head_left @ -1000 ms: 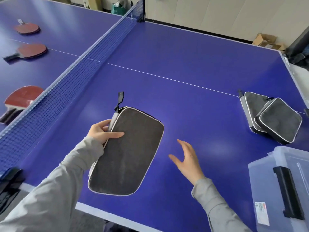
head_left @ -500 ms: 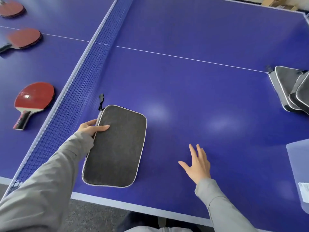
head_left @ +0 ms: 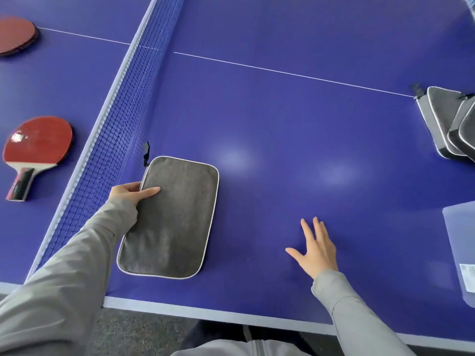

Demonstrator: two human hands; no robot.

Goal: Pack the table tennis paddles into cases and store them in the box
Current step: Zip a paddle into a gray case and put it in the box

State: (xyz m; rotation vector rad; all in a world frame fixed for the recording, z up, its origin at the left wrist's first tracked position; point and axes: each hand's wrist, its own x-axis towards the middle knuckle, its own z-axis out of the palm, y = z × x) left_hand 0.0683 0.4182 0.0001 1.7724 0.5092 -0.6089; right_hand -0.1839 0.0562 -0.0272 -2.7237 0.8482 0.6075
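Observation:
A dark grey paddle case (head_left: pixel 174 222) with white piping lies flat on the blue table near the net. My left hand (head_left: pixel 128 192) grips its left edge, thumb on top and fingers under. My right hand (head_left: pixel 317 249) hovers over the bare table to the right, fingers straight and spread, holding nothing. A red paddle (head_left: pixel 37 146) with a black and red handle lies on the far side of the net at left. Part of another red paddle (head_left: pixel 15 34) shows at the top left. The corner of a translucent plastic box (head_left: pixel 462 242) shows at the right edge.
The blue net (head_left: pixel 123 104) runs diagonally from the near left edge up to the top. Two or three more grey cases (head_left: pixel 447 124) lie stacked at the right edge. The table's near edge (head_left: pixel 205 313) runs just below the hands.
My left hand lowered the case from the air down onto the table and toward the net. My right hand moved a little to the right. The view tilted down, and the box slid mostly out of frame.

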